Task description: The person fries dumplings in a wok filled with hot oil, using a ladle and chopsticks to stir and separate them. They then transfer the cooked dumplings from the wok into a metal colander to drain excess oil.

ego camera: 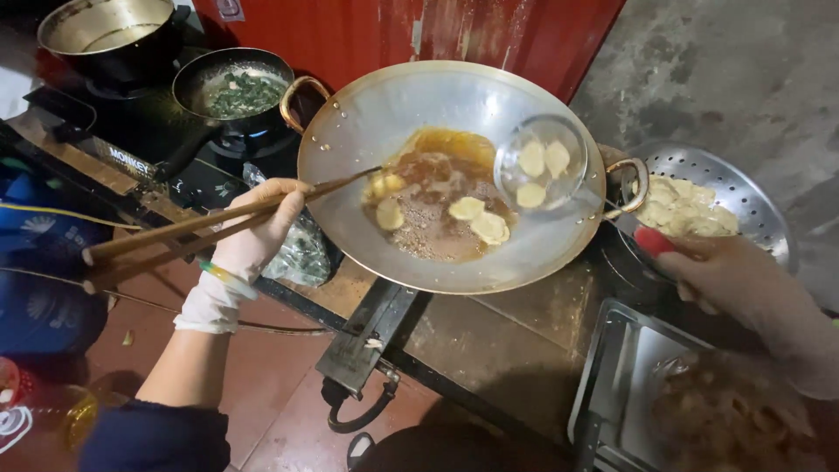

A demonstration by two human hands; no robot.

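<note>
A big steel wok (384, 105) with brass handles holds brown frying oil and several pale dumplings (478, 218). My left hand (253, 232), in a thin clear glove, grips long wooden chopsticks (201, 225) whose tips reach a dumpling at the oil's left edge. My right hand (734, 280), also gloved, holds the red handle (654, 241) of a wire skimmer (542, 164) lifted over the wok with three dumplings in it.
A perforated steel colander (734, 175) with fried dumplings sits at the right. A metal tray (620, 367) lies at lower right. At the back left stand a black pan of greens (234, 87) and a steel pot (109, 31). A plastic bag (306, 253) lies beside the wok.
</note>
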